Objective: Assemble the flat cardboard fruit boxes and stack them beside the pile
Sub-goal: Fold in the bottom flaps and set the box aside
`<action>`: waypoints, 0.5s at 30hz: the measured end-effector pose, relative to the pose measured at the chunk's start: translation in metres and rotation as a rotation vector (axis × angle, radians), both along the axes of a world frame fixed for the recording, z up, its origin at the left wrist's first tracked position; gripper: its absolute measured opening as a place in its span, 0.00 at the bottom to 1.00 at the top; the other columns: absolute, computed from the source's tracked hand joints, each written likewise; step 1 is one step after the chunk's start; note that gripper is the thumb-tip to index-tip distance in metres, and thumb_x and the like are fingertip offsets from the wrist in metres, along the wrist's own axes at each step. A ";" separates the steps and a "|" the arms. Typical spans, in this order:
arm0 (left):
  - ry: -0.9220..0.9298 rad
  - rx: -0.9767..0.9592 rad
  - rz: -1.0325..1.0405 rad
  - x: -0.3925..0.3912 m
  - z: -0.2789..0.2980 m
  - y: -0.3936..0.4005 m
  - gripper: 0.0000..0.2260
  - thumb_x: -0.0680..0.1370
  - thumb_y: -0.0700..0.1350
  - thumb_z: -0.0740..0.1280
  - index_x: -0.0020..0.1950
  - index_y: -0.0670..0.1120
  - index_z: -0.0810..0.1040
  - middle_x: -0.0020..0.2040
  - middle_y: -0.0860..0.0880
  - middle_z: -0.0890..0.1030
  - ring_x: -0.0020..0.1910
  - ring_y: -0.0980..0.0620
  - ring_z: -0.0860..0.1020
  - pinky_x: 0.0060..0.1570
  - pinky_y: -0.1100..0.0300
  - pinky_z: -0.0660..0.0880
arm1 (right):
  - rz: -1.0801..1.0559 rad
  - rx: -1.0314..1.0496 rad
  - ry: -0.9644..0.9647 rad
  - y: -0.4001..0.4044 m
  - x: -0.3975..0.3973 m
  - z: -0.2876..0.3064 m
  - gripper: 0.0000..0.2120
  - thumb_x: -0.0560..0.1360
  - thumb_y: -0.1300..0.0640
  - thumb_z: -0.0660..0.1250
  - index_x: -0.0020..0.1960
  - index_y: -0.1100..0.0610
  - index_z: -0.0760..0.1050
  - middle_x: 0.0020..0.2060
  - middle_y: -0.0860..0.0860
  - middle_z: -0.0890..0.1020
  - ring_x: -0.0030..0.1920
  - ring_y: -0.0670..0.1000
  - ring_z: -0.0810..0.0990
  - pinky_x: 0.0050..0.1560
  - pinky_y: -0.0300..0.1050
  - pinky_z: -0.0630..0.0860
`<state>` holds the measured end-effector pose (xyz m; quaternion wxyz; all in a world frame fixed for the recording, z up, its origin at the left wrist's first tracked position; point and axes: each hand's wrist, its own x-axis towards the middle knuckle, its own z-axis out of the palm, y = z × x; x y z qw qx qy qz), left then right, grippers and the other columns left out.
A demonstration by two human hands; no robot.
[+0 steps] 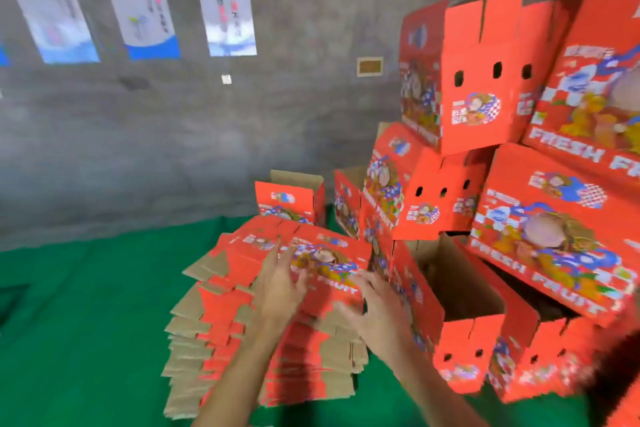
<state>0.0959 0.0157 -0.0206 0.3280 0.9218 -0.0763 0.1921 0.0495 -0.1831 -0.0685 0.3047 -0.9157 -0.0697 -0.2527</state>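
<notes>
A pile of flat red cardboard fruit boxes lies on the green floor in the lower middle. Its top sheet shows a printed fruit picture. My left hand reaches over that top sheet with fingers spread and straight, close to or touching it. My right hand is at the sheet's near right edge with fingers loosely bent; blur hides whether they grip the edge. Assembled red boxes are stacked high to the right of the pile.
An open-topped assembled box stands right beside my right hand. Two more open boxes stand behind the pile. A grey concrete wall with hanging posters rises at the back. Green floor covering spreads to the left.
</notes>
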 end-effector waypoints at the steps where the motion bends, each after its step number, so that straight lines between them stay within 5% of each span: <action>1: 0.033 0.059 0.057 0.006 -0.007 0.021 0.24 0.78 0.44 0.72 0.74 0.42 0.75 0.78 0.38 0.67 0.78 0.40 0.65 0.76 0.53 0.62 | 0.037 -0.036 0.091 0.013 0.008 -0.010 0.30 0.72 0.38 0.75 0.69 0.52 0.79 0.68 0.50 0.78 0.69 0.54 0.76 0.71 0.48 0.70; 8: 0.193 0.195 0.177 0.053 -0.046 0.106 0.27 0.77 0.47 0.73 0.75 0.44 0.73 0.77 0.38 0.67 0.74 0.38 0.69 0.75 0.50 0.63 | 0.093 -0.208 0.397 0.049 0.053 -0.059 0.31 0.79 0.33 0.64 0.76 0.47 0.71 0.78 0.52 0.67 0.79 0.52 0.62 0.77 0.45 0.56; 15: 0.377 0.460 0.253 0.108 -0.085 0.132 0.47 0.73 0.75 0.65 0.81 0.46 0.59 0.82 0.43 0.57 0.82 0.44 0.52 0.80 0.45 0.49 | 0.109 -0.328 0.465 0.046 0.086 -0.082 0.30 0.81 0.33 0.60 0.72 0.55 0.69 0.70 0.52 0.69 0.75 0.53 0.66 0.74 0.48 0.61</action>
